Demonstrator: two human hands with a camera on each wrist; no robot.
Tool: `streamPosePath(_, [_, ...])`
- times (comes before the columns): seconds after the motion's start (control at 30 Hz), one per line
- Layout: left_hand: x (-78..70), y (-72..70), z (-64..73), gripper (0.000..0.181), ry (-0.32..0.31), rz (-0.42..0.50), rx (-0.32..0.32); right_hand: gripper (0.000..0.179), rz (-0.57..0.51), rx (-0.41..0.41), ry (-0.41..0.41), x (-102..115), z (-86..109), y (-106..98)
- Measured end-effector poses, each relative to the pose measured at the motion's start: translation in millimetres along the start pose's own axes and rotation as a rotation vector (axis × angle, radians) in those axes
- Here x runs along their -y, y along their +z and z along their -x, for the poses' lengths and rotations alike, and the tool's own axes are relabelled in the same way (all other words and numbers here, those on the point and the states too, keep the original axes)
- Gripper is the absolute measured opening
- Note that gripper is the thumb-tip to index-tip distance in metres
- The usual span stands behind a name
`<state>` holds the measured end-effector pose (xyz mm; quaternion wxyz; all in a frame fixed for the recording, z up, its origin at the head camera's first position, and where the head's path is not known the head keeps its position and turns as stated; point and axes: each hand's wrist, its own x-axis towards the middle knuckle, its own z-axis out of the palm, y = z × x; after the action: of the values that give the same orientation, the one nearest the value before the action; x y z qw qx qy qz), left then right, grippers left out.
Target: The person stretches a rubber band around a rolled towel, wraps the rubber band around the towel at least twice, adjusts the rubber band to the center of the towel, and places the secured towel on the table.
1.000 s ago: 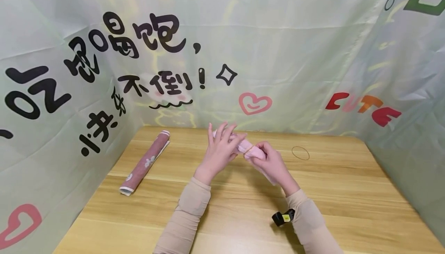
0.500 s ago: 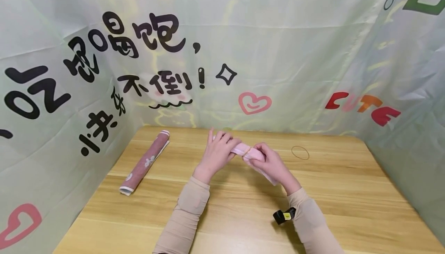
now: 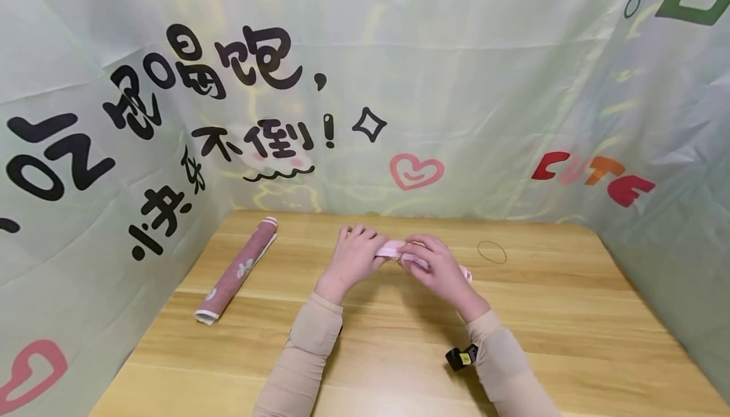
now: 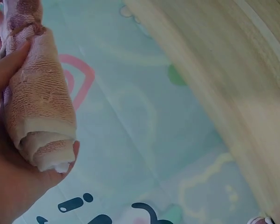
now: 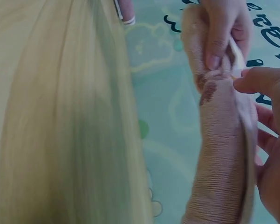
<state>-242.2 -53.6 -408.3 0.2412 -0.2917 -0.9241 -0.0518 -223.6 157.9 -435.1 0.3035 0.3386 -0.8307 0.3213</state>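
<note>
Both my hands hold a rolled pale pink towel point(image 3: 390, 250) above the middle of the table. My left hand point(image 3: 353, 262) wraps round its left part, its thumb close to a cinched spot in the left wrist view. At that pinched-in waist point(image 5: 219, 74), the towel is drawn narrow. My right hand point(image 3: 438, 272) has thumb and fingers on either side of the roll at the waist, the rest of the towel running back under the palm. A rubber band round the waist is mostly hidden by the fingers.
A second rolled towel, darker pink with white edges point(image 3: 239, 271), lies at the table's left. A loose thin rubber band point(image 3: 478, 249) lies at the back right. Printed cloth walls point(image 3: 485, 119) stand along the table's back and sides.
My right hand has slid from the towel's right end inward to the banded waist, covering the band. The left fingers have curled down round the roll, and the towel's right end now shows behind the right hand.
</note>
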Motion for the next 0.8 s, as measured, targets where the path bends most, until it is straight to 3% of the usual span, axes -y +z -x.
streamPosePath(0.4, [-0.9,-0.3,-2.2,0.022,0.042,0.033,0.052,0.018,0.235,0.055,-0.004,2.3,0.0,0.8])
streamPosePath(0.8, [-0.4,-3.1,-3.2,0.023,0.031,0.085,0.090,0.018,0.287,0.087,0.002,1.5,1.4,-1.2])
